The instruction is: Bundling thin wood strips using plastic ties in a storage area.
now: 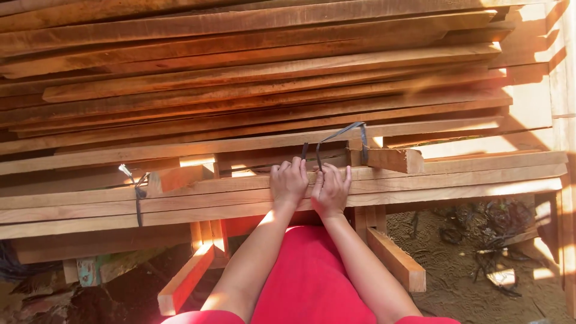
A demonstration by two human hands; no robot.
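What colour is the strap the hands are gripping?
Dark grey strap, held by both the left hand and right hand; head view.

Both hands, left hand beside right hand, rest on the front planks. A strap loops behind them. Stacked boards lie farther back; a tie binds the planks at left.

Both bare arms reach forward from the bottom edge and converge. The left hand and right hand sit side by side, backs up, almost touching, with the fingers of each curled forward and down, pinched closed at the tips.
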